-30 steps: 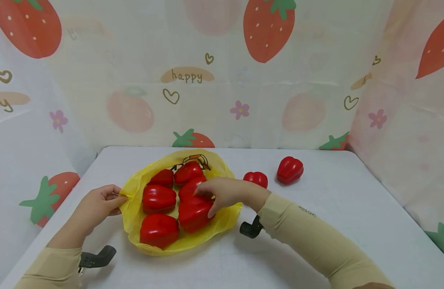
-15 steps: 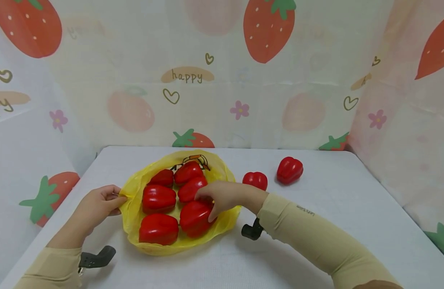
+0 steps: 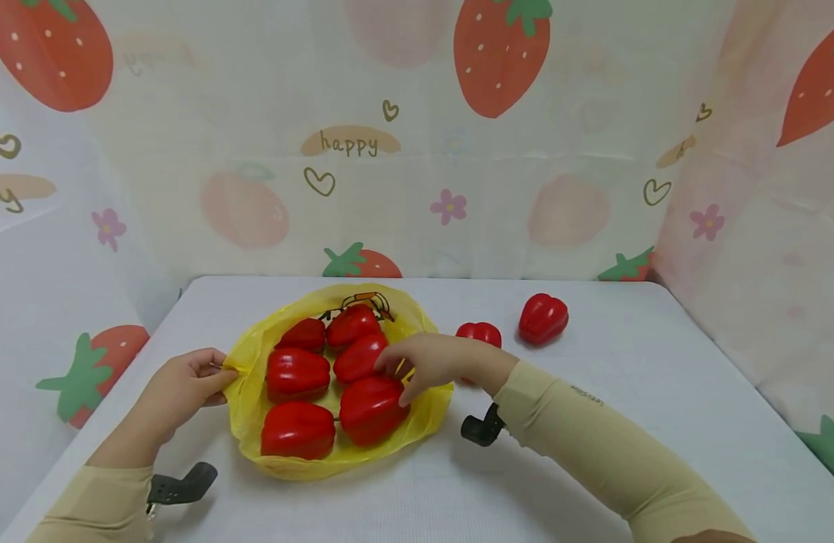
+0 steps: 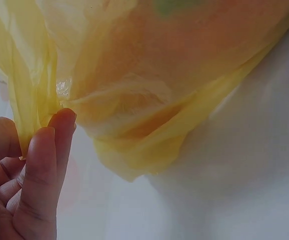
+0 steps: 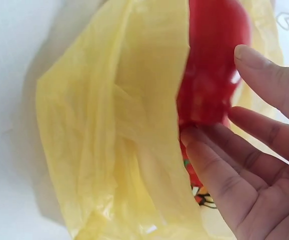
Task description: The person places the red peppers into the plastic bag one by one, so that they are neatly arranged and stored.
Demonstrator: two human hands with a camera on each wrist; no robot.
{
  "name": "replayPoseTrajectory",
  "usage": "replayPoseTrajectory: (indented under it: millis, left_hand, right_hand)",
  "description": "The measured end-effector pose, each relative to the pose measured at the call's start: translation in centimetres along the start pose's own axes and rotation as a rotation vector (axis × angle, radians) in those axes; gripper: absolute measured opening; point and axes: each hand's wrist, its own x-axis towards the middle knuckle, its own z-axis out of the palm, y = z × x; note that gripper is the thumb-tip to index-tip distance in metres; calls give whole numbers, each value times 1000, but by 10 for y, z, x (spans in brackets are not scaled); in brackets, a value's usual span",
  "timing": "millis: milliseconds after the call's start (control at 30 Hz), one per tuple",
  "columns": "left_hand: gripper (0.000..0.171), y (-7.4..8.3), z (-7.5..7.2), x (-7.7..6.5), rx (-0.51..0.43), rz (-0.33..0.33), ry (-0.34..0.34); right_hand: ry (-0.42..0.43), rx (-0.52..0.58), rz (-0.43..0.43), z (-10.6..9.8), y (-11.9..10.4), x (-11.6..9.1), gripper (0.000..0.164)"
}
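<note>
A yellow plastic bag (image 3: 243,400) lies spread on the table, its mouth turned up and several red bell peppers (image 3: 298,430) inside. My left hand (image 3: 186,388) pinches the bag's left rim; the left wrist view shows thumb and fingertips on the gathered film (image 4: 32,95). Over the bag's right side is my right hand (image 3: 433,360), its fingers parted and loosely bent above the front-right bell pepper (image 3: 371,415). In the right wrist view, the fingers spread beside a red bell pepper (image 5: 212,65), gripping nothing; whether a fingertip touches it I cannot tell.
Two more red bell peppers are outside the bag: one (image 3: 481,332) partly behind my right wrist, another (image 3: 543,320) farther right. White cloth covers the table (image 3: 627,362). A strawberry-print curtain (image 3: 390,204) stands behind it and along both sides.
My right hand has loosened from the front-right bell pepper and drawn slightly up and right. That pepper now sits a little nearer the bag's front right. My left hand stays put.
</note>
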Motion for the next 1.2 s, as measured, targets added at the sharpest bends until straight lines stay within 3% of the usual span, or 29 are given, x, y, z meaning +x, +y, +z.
replayPoseTrajectory:
  millis: [267, 667, 933, 1200]
  left_hand:
    - [37, 0, 0, 1, -7, 7, 0]
    - [38, 5, -2, -1, 2, 18, 1]
    - [38, 5, -2, -2, 4, 10, 2]
    - [37, 5, -1, -2, -2, 15, 6]
  right_hand:
    - [21, 6, -29, -14, 2, -8, 49]
    - [129, 52, -43, -39, 11, -27, 49]
    - [230, 138, 14, -55, 34, -41, 51]
    - [292, 127, 54, -65, 65, -50, 46]
